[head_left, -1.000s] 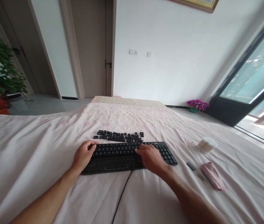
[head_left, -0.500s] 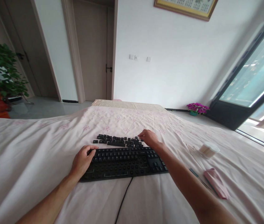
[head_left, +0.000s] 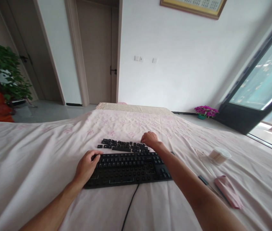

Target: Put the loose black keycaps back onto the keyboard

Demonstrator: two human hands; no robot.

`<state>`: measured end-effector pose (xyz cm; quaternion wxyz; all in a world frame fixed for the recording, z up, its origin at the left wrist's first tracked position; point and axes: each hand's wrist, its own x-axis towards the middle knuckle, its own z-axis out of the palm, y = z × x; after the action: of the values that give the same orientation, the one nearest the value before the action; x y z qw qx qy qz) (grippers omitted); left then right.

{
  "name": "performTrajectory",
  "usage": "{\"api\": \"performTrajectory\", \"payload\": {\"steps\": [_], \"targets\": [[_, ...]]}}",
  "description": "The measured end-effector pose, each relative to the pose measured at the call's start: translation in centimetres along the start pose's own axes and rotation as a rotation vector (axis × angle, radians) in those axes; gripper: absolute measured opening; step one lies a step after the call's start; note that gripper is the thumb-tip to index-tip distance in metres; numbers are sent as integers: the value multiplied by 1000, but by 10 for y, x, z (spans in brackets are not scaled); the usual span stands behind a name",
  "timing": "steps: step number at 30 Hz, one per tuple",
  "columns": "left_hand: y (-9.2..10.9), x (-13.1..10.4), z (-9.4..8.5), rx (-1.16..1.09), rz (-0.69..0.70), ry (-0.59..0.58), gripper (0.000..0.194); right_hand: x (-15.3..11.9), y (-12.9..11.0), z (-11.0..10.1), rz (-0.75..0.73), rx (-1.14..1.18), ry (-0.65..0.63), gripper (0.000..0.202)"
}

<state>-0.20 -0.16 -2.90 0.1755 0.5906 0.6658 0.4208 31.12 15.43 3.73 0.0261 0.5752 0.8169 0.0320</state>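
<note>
A black keyboard [head_left: 121, 173] lies on the bed. Its upper rows carry keycaps, while the lower rows show bare key stems. My left hand [head_left: 89, 163] is closed on the keyboard's upper left corner, thumb and fingers along its edge. Behind the keyboard lies a loose group of black keycaps [head_left: 121, 149], a long space bar among them. My right hand [head_left: 149, 140] is at the right end of this group, fingers curled and pressed together at the tips. Whatever those fingertips hold is hidden. My right forearm passes over the keyboard's right part.
To the right are a clear round tub of cotton swabs [head_left: 220, 156], loose swabs [head_left: 199, 151], a dark-handled slim tool [head_left: 203, 180] and a folded pink cloth [head_left: 228, 192]. The keyboard cable [head_left: 131, 203] runs toward me over the wrinkled, flowered bedsheet [head_left: 42, 154].
My right hand has moved slightly, its fingers now curled over the spot where a keycap showed at the group's right end. My left hand stays on the keyboard corner. The view has shifted a little.
</note>
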Motion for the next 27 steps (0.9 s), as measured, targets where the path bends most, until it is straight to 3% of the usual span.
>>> {"api": "performTrajectory", "payload": {"steps": [10,18,23,27], "targets": [[-1,1,-1,11,11,4,27,6,-8,-6,-108,-107,-24,18],[-4,1,1,9,26,21,27,-3,-10,-3,-85,-103,-4,19],[-4,0,1,6,27,19,27,-14,-3,-9,-39,-38,48,23],[-2,-1,0,9,17,6,27,-43,1,-18,-55,33,120,29]]}}
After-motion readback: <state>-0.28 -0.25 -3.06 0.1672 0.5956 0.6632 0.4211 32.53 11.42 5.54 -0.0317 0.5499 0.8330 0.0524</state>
